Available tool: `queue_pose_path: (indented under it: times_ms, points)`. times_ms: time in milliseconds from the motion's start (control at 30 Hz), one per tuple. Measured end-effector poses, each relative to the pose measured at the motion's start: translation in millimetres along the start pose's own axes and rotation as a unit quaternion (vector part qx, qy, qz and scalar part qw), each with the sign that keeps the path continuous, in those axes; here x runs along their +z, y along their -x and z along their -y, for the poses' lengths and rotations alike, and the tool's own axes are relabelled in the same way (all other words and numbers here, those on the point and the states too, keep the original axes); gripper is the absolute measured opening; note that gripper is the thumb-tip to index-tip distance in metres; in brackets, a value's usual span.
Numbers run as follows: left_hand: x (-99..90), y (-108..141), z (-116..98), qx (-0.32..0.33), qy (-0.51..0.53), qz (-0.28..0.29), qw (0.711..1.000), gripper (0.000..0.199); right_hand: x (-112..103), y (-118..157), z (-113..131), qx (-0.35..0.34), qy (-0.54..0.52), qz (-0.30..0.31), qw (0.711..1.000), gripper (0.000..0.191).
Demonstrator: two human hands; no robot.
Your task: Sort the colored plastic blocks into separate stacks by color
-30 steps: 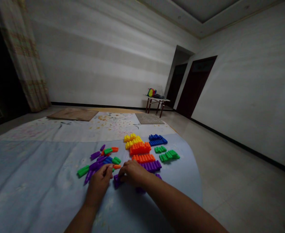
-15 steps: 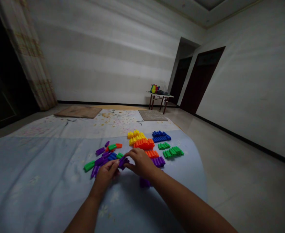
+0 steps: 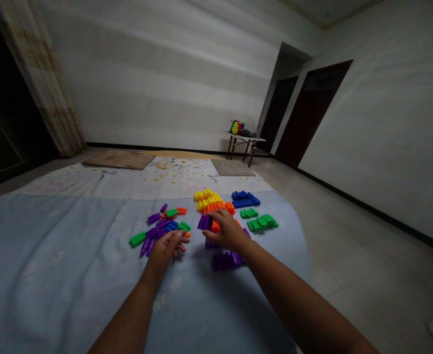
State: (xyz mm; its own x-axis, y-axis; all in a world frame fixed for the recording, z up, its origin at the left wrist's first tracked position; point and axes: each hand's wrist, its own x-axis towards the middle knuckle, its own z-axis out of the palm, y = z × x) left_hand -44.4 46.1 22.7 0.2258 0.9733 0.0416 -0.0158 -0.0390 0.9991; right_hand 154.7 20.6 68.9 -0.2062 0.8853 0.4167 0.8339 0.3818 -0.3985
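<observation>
My right hand grips some purple pieces between thumb and fingers, above the orange and purple rows. Beside the mixed pile, my left hand has its fingers curled; whether it holds anything is too small to tell. That pile has purple, green, blue and orange pieces. Rows of yellow pieces and orange pieces lie beyond my right hand. Blue rows and green rows lie to its right. A purple row is nearer me, partly behind my wrist.
A blue floral cloth covers the round-edged table. Two flat boards, a brown one and a grey one, lie at the far side. A small table with a colourful bag stands near the wall.
My right hand has moved right, away from my left hand, carrying the purple pieces. My left hand has parted from them and stays by the pile. The view has tilted slightly down.
</observation>
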Motion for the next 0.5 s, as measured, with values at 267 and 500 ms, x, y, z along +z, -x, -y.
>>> queue_pose_path:
  times_ms: [267,500]
  points:
    - [-1.4,-3,7,-0.003,-0.019,0.001,1.0,0.049,-46,21,-35,0.029,0.025,0.044,0.998,0.056]
    - [-2.0,-3,6,-0.003,-0.018,0.006,1.0,0.049,-46,19,-37,0.017,0.054,0.053,0.997,0.037]
